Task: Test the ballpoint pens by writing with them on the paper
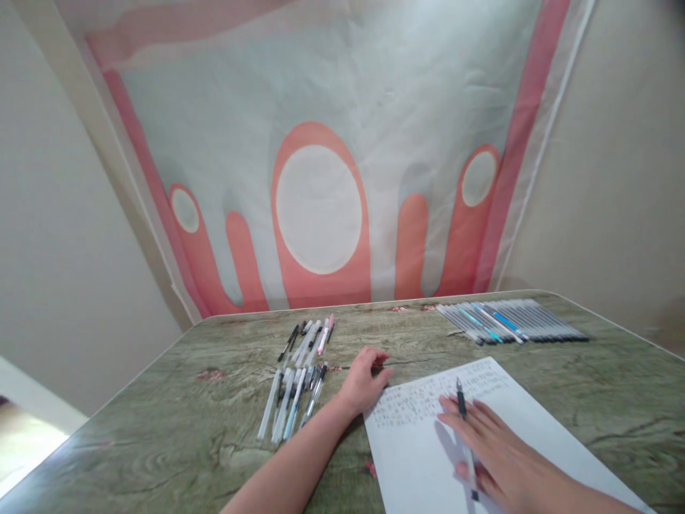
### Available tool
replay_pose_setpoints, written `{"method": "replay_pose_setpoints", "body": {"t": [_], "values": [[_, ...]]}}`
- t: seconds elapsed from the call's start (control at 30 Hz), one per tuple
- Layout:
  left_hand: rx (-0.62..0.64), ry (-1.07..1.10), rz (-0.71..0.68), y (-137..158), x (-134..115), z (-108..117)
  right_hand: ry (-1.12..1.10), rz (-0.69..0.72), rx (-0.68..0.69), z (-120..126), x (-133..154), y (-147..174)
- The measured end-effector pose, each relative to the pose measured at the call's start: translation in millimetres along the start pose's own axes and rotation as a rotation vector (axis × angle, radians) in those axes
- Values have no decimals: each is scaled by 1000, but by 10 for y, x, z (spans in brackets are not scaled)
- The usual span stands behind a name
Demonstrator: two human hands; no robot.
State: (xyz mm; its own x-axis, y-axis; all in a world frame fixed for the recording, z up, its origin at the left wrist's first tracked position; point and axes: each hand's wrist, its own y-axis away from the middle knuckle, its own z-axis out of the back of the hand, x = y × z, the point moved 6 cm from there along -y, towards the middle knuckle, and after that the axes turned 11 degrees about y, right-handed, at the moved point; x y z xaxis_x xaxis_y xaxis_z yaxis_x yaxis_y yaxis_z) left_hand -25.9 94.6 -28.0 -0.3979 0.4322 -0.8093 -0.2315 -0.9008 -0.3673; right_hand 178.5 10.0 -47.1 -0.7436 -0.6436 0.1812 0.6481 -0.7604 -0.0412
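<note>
My right hand (497, 442) is over a white sheet of paper (417, 464), holding a clear-barrelled pen (462, 403) with a dark grip. The pen's pointed end sticks up and away from the paper, past my fingers. Rows of small dark handwriting (407, 407) run across the top part of the sheet. At the paper's upper left corner rests my left hand (365, 382), loosely curved on the table, thumb apart from the fingers, holding nothing visible.
Left of my left forearm, several pens (292, 403) lie in a group on the wood-patterned table (176, 421). Another pen cluster (310, 339) is behind them. A long row of pens (514, 321), some blue, lies at the back right. A red-and-white patterned sheet (321, 200) hangs behind.
</note>
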Motion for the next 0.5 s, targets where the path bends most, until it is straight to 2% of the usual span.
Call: {"method": "replay_pose_setpoints", "body": {"t": [0.13,0.23,0.37,0.5], "values": [[-64,-179,-56,26,-144,89,-15,80,-18,118,65,-326],[-38,-335,-110,44,-308,109,-49,94,-33,166,23,-557],[71,-395,-138,72,-406,-1,-80,104,-149,145,-43,-712],[214,-413,-177,116,-413,-171,-166,58,-304,166,-114,-700]]}}
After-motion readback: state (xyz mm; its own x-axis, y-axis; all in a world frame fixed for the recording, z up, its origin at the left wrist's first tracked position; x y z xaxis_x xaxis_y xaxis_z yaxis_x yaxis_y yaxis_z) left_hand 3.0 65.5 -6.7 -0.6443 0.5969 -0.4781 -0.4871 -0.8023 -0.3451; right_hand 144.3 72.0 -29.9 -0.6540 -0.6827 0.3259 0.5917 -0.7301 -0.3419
